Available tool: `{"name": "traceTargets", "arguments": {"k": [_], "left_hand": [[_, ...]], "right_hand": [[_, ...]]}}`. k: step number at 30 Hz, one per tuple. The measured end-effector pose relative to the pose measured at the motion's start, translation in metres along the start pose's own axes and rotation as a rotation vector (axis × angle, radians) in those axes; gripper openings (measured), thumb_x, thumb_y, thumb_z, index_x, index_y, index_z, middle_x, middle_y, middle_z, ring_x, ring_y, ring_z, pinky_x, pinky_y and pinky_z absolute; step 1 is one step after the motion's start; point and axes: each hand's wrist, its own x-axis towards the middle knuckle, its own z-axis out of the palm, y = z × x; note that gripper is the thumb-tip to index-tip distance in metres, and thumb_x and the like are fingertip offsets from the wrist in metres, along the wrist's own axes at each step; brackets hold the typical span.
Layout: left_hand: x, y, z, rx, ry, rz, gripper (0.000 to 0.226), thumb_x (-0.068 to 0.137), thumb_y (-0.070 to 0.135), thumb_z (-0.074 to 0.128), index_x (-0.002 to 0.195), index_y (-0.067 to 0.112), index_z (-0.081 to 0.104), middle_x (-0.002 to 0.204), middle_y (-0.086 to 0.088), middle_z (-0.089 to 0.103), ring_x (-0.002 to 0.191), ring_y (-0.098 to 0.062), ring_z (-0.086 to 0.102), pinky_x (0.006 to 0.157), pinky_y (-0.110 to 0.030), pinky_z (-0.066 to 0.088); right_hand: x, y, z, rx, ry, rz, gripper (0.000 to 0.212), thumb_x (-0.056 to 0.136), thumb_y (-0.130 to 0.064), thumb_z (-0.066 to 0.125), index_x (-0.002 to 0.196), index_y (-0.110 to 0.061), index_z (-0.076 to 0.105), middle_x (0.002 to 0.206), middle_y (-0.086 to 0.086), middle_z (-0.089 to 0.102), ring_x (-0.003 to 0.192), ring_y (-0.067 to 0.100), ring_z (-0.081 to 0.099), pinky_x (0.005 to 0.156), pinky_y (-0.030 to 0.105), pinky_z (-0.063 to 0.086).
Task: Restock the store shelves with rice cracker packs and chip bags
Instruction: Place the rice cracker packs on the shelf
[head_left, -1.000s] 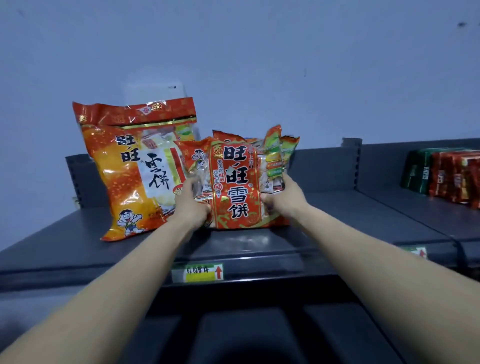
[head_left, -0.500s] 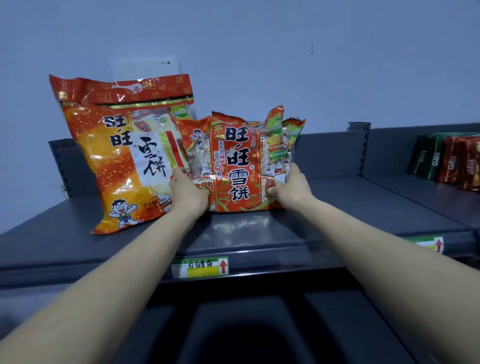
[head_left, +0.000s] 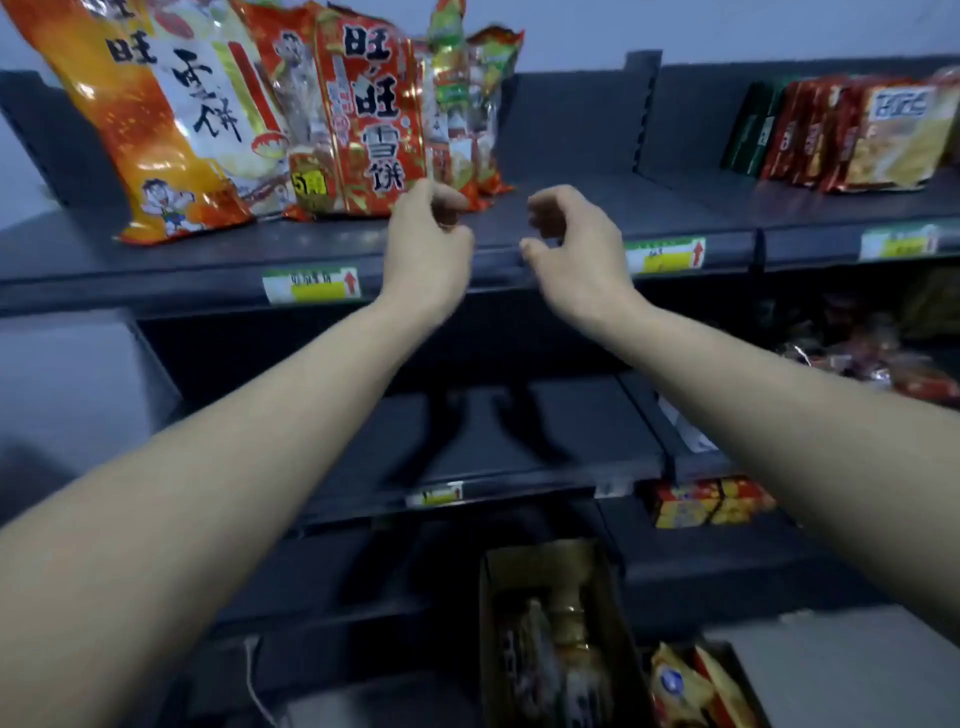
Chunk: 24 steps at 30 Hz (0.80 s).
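Two rice cracker packs (head_left: 270, 104), tops cut off.

Top shelf (head_left: 571, 208): big rice cracker bag (head_left: 171, 119) far left, smaller rice cracker packs (head_left: 374, 119) standing just right of it, touching. Boxed snack packs (head_left: 852, 135) well apart at right end. Both hands (head_left: 426, 249) (head_left: 576, 249) in front of shelf edge, price tags (head_left: 311, 285) below; cardboard box (head_left: 550, 623) at bottom, under lower shelf (head_left: 493, 447).

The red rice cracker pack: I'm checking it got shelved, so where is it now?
In the head view the red rice cracker pack stands upper left on the top shelf, beside the big orange bag, just above the empty left hand.
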Motion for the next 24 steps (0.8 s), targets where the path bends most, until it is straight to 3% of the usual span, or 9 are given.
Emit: {"name": "traceTargets", "arguments": {"k": [3, 7, 11, 13, 15, 17, 20, 22, 24], "left_hand": [[-0.066, -0.004, 0.03, 0.016, -0.125, -0.085, 0.024, 0.08, -0.004, 0.054, 0.101, 0.003, 0.063, 0.094, -0.004, 0.058, 0.085, -0.013, 0.052, 0.084, -0.023, 0.045], [-0.15, -0.03, 0.061, 0.014, -0.353, -0.352, 0.013, 0.088, 0.002, 0.055, 0.094, 0.014, 0.058, 0.077, 0.006, 0.051, 0.072, -0.01, 0.049, 0.061, -0.017, 0.041], [-0.219, -0.076, 0.086, 0.034, -0.533, -0.592, 0.022, 0.086, 0.003, 0.06, 0.073, 0.018, 0.051, 0.077, -0.003, 0.053, 0.074, -0.016, 0.049, 0.065, -0.024, 0.039], [-0.243, -0.1, 0.095, 0.083, -0.626, -0.702, 0.005, 0.088, 0.011, 0.062, 0.091, 0.013, 0.059, 0.091, -0.006, 0.056, 0.085, -0.017, 0.051, 0.069, -0.023, 0.038], [-0.262, -0.126, 0.102, 0.083, -0.702, -0.819, 0.023, 0.092, 0.015, 0.059, 0.113, 0.005, 0.057, 0.094, -0.002, 0.053, 0.092, -0.017, 0.05, 0.063, -0.023, 0.039], [-0.278, -0.152, 0.108, 0.095, -0.749, -0.921, 0.012, 0.095, 0.017, 0.055, 0.098, 0.007, 0.06, 0.089, 0.002, 0.049, 0.084, -0.017, 0.052, 0.061, -0.022, 0.037], [-0.304, -0.193, 0.123, 0.087, -0.75, -1.083, 0.03, 0.096, 0.016, 0.051, 0.067, 0.017, 0.044, 0.074, 0.0, 0.044, 0.064, -0.01, 0.043, 0.057, -0.022, 0.034], [-0.32, -0.22, 0.134, 0.064, -0.74, -1.171, 0.016, 0.097, 0.014, 0.05, 0.081, 0.009, 0.054, 0.085, -0.004, 0.051, 0.076, -0.018, 0.052, 0.068, -0.026, 0.039], [-0.335, -0.242, 0.143, 0.083, -0.766, -1.203, 0.023, 0.097, 0.015, 0.05, 0.115, 0.003, 0.057, 0.105, -0.009, 0.055, 0.101, -0.026, 0.056, 0.073, -0.025, 0.039]], "right_hand": [[-0.054, 0.035, -0.017, -0.042, -0.08, 0.052, 0.029, 0.086, -0.008, 0.059, 0.115, -0.008, 0.06, 0.113, 0.007, 0.065, 0.105, 0.019, 0.059, 0.09, 0.022, 0.041], [-0.123, 0.094, -0.019, -0.074, -0.299, 0.216, 0.024, 0.09, -0.012, 0.058, 0.114, -0.01, 0.06, 0.106, 0.004, 0.062, 0.097, 0.016, 0.055, 0.08, 0.021, 0.038], [-0.18, 0.153, 0.0, -0.127, -0.534, 0.391, 0.023, 0.088, -0.011, 0.06, 0.109, -0.003, 0.062, 0.1, 0.008, 0.06, 0.098, 0.023, 0.058, 0.076, 0.022, 0.036], [-0.203, 0.176, 0.012, -0.129, -0.633, 0.514, 0.034, 0.09, -0.015, 0.06, 0.122, -0.004, 0.058, 0.119, 0.012, 0.061, 0.113, 0.025, 0.057, 0.082, 0.022, 0.038], [-0.221, 0.198, 0.025, -0.138, -0.73, 0.612, 0.044, 0.093, -0.019, 0.058, 0.134, -0.004, 0.05, 0.134, 0.013, 0.054, 0.12, 0.026, 0.053, 0.084, 0.022, 0.038], [-0.237, 0.221, 0.042, -0.133, -0.8, 0.694, 0.048, 0.094, -0.02, 0.057, 0.137, -0.002, 0.045, 0.139, 0.013, 0.05, 0.123, 0.027, 0.051, 0.086, 0.023, 0.039], [-0.26, 0.254, 0.071, -0.13, -0.85, 0.816, 0.05, 0.095, -0.02, 0.055, 0.138, 0.003, 0.045, 0.141, 0.019, 0.048, 0.125, 0.032, 0.05, 0.094, 0.029, 0.043], [-0.274, 0.275, 0.09, -0.139, -0.87, 0.895, 0.047, 0.095, -0.017, 0.054, 0.133, 0.01, 0.047, 0.135, 0.027, 0.05, 0.122, 0.04, 0.051, 0.099, 0.044, 0.044], [-0.29, 0.296, 0.108, -0.109, -0.894, 0.976, 0.041, 0.095, -0.015, 0.054, 0.123, 0.014, 0.053, 0.115, 0.03, 0.059, 0.103, 0.039, 0.059, 0.08, 0.044, 0.05]]}}
